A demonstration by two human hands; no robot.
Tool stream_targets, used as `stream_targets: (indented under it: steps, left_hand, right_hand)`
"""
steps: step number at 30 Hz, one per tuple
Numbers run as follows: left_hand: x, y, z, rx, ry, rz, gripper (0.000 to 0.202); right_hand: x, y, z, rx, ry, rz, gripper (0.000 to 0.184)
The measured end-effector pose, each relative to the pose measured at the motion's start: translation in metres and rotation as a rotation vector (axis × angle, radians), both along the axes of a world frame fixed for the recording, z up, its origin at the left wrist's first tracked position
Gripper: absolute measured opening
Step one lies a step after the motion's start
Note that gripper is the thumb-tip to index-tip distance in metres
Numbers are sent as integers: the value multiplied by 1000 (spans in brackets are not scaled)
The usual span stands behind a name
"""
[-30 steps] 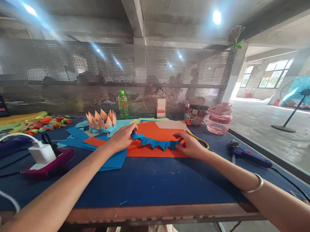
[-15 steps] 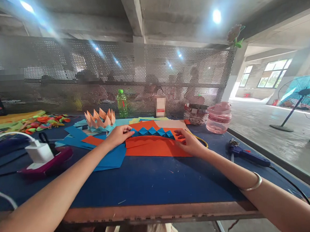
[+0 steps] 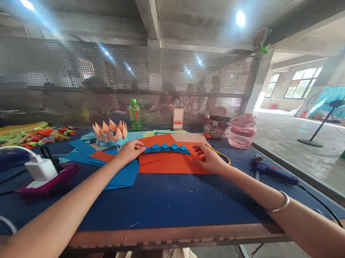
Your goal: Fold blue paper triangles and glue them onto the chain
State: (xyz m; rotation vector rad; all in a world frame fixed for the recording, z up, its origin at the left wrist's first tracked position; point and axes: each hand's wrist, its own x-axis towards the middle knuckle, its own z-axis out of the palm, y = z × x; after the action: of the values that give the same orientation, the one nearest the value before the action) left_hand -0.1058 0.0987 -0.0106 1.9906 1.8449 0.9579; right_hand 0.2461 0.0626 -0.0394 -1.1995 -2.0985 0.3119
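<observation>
One long, zigzag-folded blue paper strip [image 3: 165, 148]: pinched in my left hand [image 3: 131, 150], just released by my loosely open, empty right hand [image 3: 211, 158], so secured at one end only.

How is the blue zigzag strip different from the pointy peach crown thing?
Colour: the blue strip is all blue; the peach crown has light blue around its bottom.
Shape: the blue strip stretches out long, while the peach crown curves round like a ring.
Holding: the left hand pinches the blue strip's end; no hand holds the peach crown.
Both have rows of pointy folds.
</observation>
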Motion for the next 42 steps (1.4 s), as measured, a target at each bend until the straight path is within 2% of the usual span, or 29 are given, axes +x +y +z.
stream_targets:
  steps: [14,17,20,24,27,33,40,42]
  left_hand:
    - [-2,-4,10,-20,61,-27,34]
    - [-7,-7,22,-23,69,-31,37]
    - [-16,-13,41,-44,93,-57,36]
    - [-25,-25,63,-144,164,-138,30]
    - [-29,-32,71,-265,214,-231,23]
    - [-34,-39,67,-462,298,-344,21]
    - [-31,-39,61,-522,424,-410,37]
    - [-28,-39,59,-525,440,-415,36]
  right_hand:
    - [2,-1,-2,50,-18,2,38]
    - [1,-2,-1,56,-18,3,36]
    - [0,-4,2,57,-20,10,36]
    - [-1,-6,5,51,-19,8,37]
    - [-1,-6,5,50,-20,11,37]
    - [-1,-4,2,56,-22,9,38]
    - [-1,-5,2,48,-36,9,38]
    - [-2,-5,3,44,-42,7,38]
